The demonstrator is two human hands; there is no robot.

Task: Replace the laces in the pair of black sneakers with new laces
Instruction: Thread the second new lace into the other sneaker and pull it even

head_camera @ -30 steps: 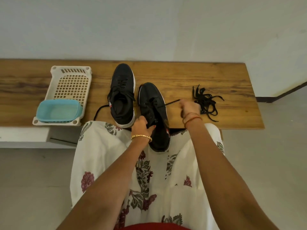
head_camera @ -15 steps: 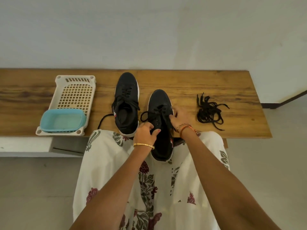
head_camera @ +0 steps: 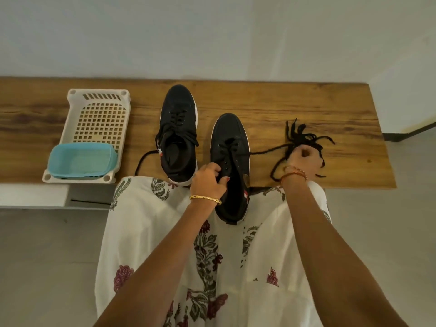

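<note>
Left hand (head_camera: 208,179) grips black canvas sneaker (head_camera: 230,161) to steady it — right hand (head_camera: 303,159) fist pulls black cord lace (head_camera: 266,151) out sideways thru eyelets.

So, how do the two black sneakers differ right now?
The left sneaker lies wholly on the bench, untouched and laced; the right sneaker overhangs the edge onto the lap, gripped by the left hand, while the right hand pulls its lace sideways. Both point toes away.

Both bare forearms reaching forward, left hand (head_camera: 208,179) fingers curled, gripping the near sneaker (head_camera: 230,147) at its collar, gold bangle on wrist, right hand (head_camera: 302,159) drawn out rightward, fisted around a taut lace (head_camera: 266,151), thread bands on wrist
</note>
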